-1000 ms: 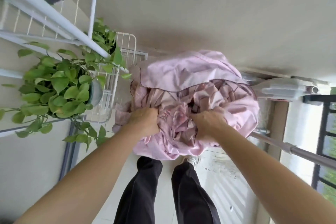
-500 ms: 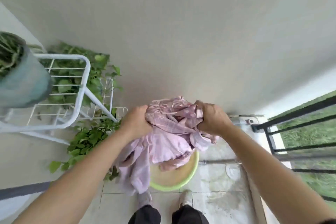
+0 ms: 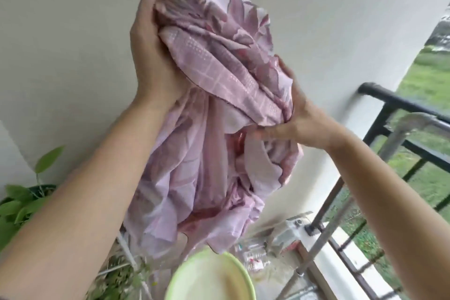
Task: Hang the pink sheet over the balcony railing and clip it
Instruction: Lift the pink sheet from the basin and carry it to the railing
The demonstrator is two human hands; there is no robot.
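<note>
While the left hand [image 3: 155,56] and right hand [image 3: 299,119] both clench the bunched pink sheet [image 3: 214,129] chest-high above the green basin [image 3: 209,277], it looks soft and floppy, best regripped along one hem before reaching the black railing [image 3: 399,105].

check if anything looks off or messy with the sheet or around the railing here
Nothing looks damaged or spilled. The pink sheet is bunched in a wad, gripped by the left hand and right hand, hanging above the green basin, not on the black railing. Small clutter lies on the floor by the wall, too blurred to identify.
</note>
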